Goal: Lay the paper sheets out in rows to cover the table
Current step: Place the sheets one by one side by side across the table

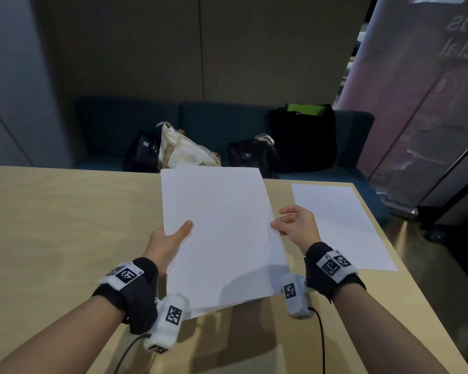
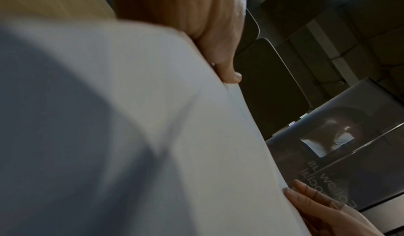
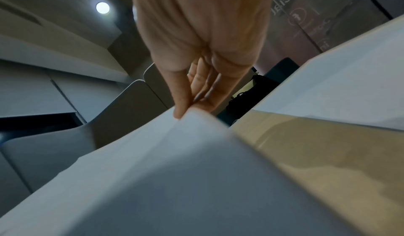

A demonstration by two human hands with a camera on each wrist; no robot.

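The step in hand looks like peeling one sheet off the stack (image 1: 222, 238), which is held up in the air above the middle of the table (image 1: 65, 225), tilted toward the person; the left hand (image 1: 165, 241) grips the stack at its left edge, thumb curled over the top and the fingers hidden beneath; the right hand (image 1: 295, 225) pinches the right edge between thumb and forefinger, and the right wrist view shows the thumb on top with fingers under that edge; whether it has only the top sheet or several I cannot tell, though the edges look slightly fanned in the left wrist view.

One sheet (image 1: 341, 225) already lies flat at the far right corner of the table, its long side running along the right edge; the rest of the table shows bare wood, so the task seems barely begun; a row has its first piece and no more.

The next move, as I judge it, calls for sliding the top sheet free with the right hand while the left keeps the rest together; then setting it down just beside the laid sheet, on its left, edges parallel and far ends level with the far edge of the table; thin paper clings and may drag a second sheet along, so a clean separation matters.

Beyond the far edge stands a sofa (image 1: 351, 122) with several bags (image 1: 303, 136) on it.
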